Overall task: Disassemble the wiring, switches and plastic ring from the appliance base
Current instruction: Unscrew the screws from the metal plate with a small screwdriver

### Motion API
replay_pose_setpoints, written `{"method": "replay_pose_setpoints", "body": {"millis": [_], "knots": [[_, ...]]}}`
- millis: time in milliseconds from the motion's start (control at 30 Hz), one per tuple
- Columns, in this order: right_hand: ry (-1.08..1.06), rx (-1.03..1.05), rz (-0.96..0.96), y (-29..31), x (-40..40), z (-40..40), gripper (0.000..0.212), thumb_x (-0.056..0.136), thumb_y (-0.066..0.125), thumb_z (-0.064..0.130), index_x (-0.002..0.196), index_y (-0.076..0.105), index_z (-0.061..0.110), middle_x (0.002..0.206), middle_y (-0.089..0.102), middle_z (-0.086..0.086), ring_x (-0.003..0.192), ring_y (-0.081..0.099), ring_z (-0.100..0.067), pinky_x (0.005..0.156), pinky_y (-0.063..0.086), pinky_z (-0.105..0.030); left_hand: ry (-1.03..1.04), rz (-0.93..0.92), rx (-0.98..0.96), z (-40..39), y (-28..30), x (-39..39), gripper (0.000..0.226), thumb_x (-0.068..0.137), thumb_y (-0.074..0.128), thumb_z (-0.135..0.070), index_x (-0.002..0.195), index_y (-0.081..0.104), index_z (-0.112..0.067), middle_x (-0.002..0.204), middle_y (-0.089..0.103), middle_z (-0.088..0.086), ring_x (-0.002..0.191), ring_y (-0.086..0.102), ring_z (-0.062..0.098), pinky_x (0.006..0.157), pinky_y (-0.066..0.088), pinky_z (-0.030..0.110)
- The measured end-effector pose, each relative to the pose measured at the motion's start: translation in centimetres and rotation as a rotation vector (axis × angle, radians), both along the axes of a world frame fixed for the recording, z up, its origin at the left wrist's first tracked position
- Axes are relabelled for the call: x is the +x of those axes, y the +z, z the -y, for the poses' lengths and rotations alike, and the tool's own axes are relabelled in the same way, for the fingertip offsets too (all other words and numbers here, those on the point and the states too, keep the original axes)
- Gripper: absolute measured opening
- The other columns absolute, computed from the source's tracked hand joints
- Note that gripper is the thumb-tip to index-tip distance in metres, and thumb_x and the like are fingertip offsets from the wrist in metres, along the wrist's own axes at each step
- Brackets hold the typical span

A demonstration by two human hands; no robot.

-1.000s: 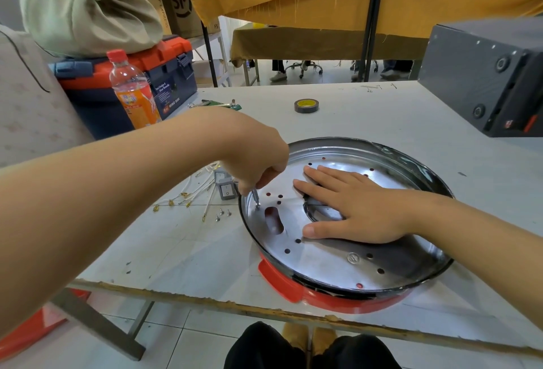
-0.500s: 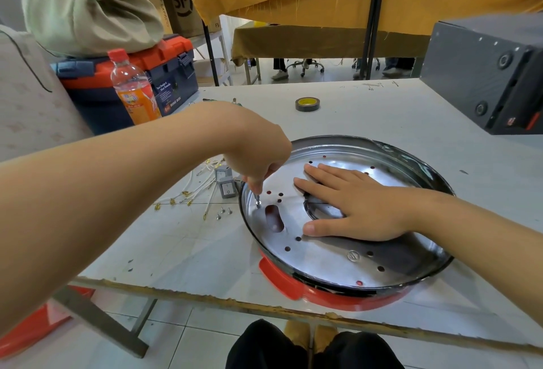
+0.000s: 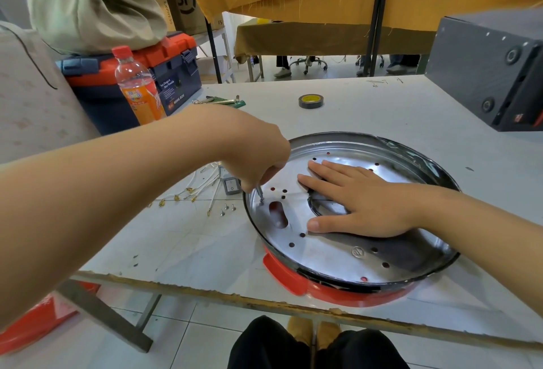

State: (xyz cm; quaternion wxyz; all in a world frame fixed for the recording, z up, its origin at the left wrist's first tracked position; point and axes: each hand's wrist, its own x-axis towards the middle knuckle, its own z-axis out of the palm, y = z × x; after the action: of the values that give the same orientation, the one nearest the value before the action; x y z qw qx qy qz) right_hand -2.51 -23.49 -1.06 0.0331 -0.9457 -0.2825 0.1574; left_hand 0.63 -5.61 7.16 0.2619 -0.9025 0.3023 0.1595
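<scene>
Pinching a screw point(image 3: 260, 194) left of centre, the left hand point(image 3: 258, 160) should twist it straight while the flat, empty right hand point(image 3: 361, 201) steadies the metal plate point(image 3: 338, 254).

left hand point(image 3: 258, 160): curled, grip apparently pinching | right hand point(image 3: 361, 201): flat, fingers straight
</scene>
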Motion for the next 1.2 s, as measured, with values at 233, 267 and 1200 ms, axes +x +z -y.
{"method": "replay_pose_setpoints", "body": {"millis": [233,267,1200], "knots": [[0.005,-0.009,0.005,-0.08,0.10,0.02,0.095,0.064,0.012,0.083,0.145,-0.016,0.043,0.153,-0.028,0.015,0.141,-0.025,-0.005,0.113,-0.012,-0.031,-0.006,-0.045,-0.040,0.06,0.42,0.38,0.020,0.082,0.072,-0.020,0.068,0.058,-0.022,0.067,0.056,-0.008,0.061,0.049,0.004,0.054,0.038,0.016],[0.005,-0.007,0.005,-0.10,0.11,0.03,0.095,0.063,0.012,0.084,0.145,-0.016,0.043,0.153,-0.028,0.015,0.141,-0.025,-0.005,0.113,-0.012,-0.031,-0.005,-0.047,-0.036,0.14,0.46,0.34,0.019,0.083,0.070,-0.022,0.068,0.058,-0.022,0.067,0.056,-0.008,0.060,0.048,0.004,0.053,0.036,0.016],[0.003,-0.007,-0.004,0.09,-0.03,-0.03,0.094,0.064,0.013,0.082,0.145,-0.016,0.044,0.153,-0.028,0.016,0.140,-0.025,-0.004,0.111,-0.012,-0.029,0.015,-0.043,-0.022,0.11,0.36,0.23,0.025,0.093,0.057,-0.030,0.072,0.061,-0.017,0.060,0.056,-0.009,0.053,0.049,0.003,0.043,0.035,0.010]]}}
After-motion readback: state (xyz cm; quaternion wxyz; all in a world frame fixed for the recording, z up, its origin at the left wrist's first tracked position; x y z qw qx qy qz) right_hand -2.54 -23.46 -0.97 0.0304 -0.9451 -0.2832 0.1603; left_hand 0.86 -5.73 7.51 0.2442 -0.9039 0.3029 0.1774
